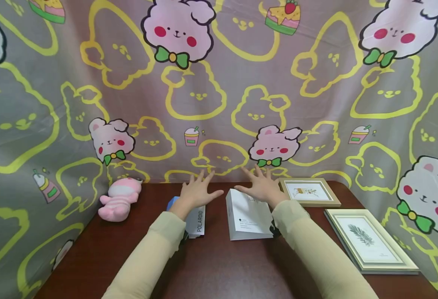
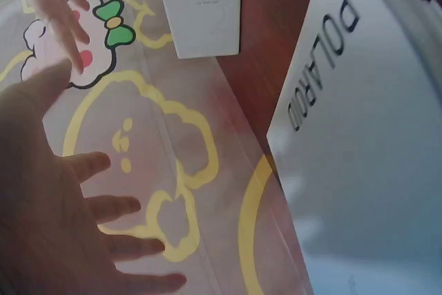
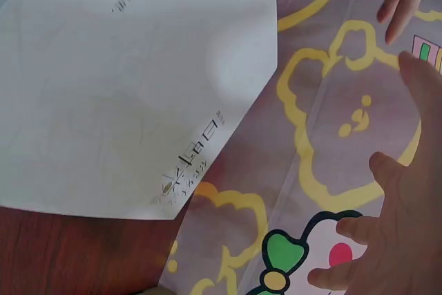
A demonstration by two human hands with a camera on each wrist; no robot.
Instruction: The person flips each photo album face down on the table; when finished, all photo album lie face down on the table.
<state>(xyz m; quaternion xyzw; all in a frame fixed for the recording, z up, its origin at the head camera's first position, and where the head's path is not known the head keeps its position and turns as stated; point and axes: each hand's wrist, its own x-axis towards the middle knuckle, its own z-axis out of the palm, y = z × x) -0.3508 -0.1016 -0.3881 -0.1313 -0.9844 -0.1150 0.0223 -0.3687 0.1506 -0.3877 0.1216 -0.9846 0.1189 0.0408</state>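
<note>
Left hand (image 1: 197, 192): fingers spread wide and straight, palm down, holding nothing, raised over the far edge of the table (image 1: 219, 265). Below its wrist lies the Polaroid box (image 1: 196, 222), flat, lettering along its side; the forearm covers most of it, and a blue corner (image 1: 172, 203) showing at its far left may belong to it or to something under it, cannot tell which. In the left wrist view the box (image 2: 366, 170) fills the right side, cut off by the frame.

Right hand (image 1: 262, 186): also splayed wide, empty, thumb towards the left hand, the two hands near but apart. It hovers over the far end of the white box (image 1: 249, 216), which lies flat between the forearms; whether the palm touches it cannot be told. Small print on the box top is too small to read. A dark object just beside the box's right near corner is mostly hidden by the sleeve (image 1: 308, 236).

Outward: small framed picture (image 1: 309, 192) just right of the right hand; larger framed picture (image 1: 370, 241) nearer the right table edge. Pink plush toy (image 1: 118, 199) at far left, against the cartoon-bear cloth backdrop (image 1: 219, 83)
</note>
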